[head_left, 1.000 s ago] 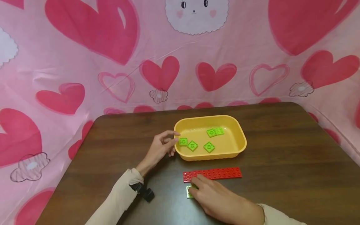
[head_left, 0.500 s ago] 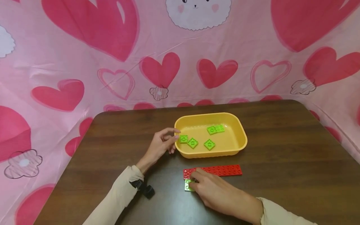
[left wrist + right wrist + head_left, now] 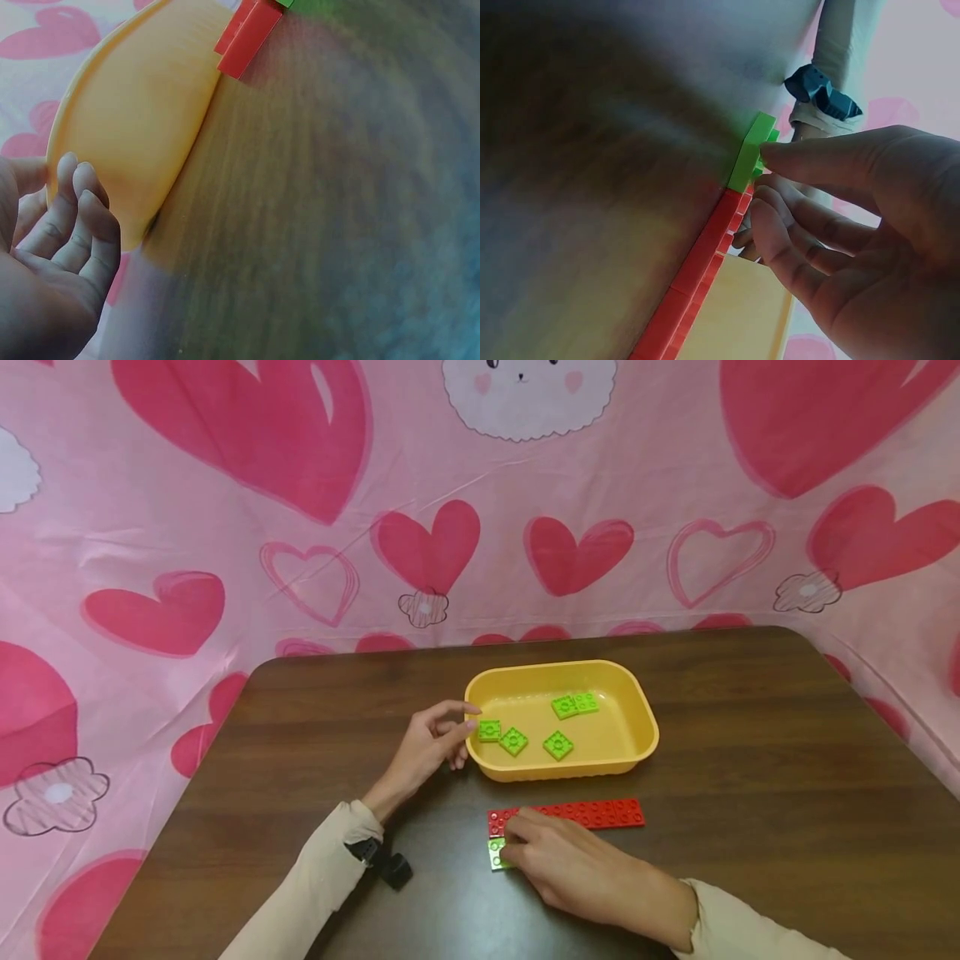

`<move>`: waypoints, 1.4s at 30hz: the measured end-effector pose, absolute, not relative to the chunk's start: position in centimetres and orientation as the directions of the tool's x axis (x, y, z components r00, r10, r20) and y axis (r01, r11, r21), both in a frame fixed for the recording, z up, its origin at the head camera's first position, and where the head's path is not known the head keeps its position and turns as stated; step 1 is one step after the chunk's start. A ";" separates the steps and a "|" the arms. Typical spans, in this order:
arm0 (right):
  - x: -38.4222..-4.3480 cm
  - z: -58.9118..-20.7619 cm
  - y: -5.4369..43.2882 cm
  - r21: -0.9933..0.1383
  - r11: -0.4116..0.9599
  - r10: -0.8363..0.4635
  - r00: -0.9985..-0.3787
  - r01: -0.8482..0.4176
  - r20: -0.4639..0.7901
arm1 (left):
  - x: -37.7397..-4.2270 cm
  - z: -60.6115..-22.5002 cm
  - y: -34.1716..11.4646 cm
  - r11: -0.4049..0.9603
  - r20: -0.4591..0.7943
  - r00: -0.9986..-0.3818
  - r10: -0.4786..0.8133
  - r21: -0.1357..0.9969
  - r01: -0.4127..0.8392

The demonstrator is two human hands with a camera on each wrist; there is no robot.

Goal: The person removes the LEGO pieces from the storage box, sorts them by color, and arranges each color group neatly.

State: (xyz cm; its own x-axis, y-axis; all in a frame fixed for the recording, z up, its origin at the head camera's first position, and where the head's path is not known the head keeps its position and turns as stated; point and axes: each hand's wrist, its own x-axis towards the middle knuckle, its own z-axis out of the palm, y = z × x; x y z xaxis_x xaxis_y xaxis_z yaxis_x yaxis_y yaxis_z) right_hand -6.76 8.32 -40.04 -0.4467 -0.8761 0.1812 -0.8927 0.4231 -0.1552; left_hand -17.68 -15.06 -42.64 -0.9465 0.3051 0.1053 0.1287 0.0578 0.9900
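Observation:
My left hand [image 3: 423, 747] grips the left rim of a yellow plastic tub [image 3: 570, 772], its index finger reaching over the edge. In the left wrist view, its other fingers are bent by the tub's outer wall. The thumb and fingers of my right hand [image 3: 585, 870] pinch a small square green building brick [image 3: 495, 855] on the tabletop. That brick sits against the near side of a row of red bricks [image 3: 607, 814], at its left end. Seen from the right wrist, the thumb lies on the green brick [image 3: 750, 154], while the fingers partly cover the red bricks [image 3: 694, 270].
Inside the tub lie several more green bricks [image 3: 558, 745], some with their studs down. A dark wooden table [image 3: 780, 777] carries everything, backed by a pink cloth [image 3: 315, 493] with hearts. A black camera [image 3: 396, 870] is strapped to the left wrist.
My right hand has slid the green brick away from me and slightly left, from a gap in front of the red row up against it. The left hand has stayed at the tub.

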 end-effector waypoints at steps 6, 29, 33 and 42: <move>-6.8 -40.2 8.3 -0.147 0.431 -0.872 -0.453 -0.890 0.187 | -17.7 -42.7 -15.1 0.054 0.103 -0.946 0.308 0.991 0.125; -14.9 -36.6 12.9 -0.340 0.631 -0.600 -0.716 -0.697 0.356 | -17.7 -43.1 -15.2 0.064 0.106 -0.947 0.303 0.989 0.131; -17.2 -38.2 14.0 -0.392 0.664 -0.579 -0.769 -0.637 0.270 | -17.6 -43.2 -15.2 0.065 0.101 -0.947 0.304 0.990 0.127; -18.9 -39.9 14.7 -0.494 0.652 -0.591 -0.794 -0.575 0.143 | -17.8 -43.1 -15.1 0.056 0.126 -0.942 0.310 0.987 0.150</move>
State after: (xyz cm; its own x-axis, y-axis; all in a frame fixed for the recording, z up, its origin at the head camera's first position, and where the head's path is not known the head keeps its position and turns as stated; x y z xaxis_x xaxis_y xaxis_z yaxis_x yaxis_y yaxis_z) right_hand -18.88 14.71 -39.94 -0.7940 -0.5907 0.1434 -0.5746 0.6523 -0.4944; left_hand -17.82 -15.15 -43.11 -0.9425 0.3097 0.1258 0.1503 0.0565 0.9870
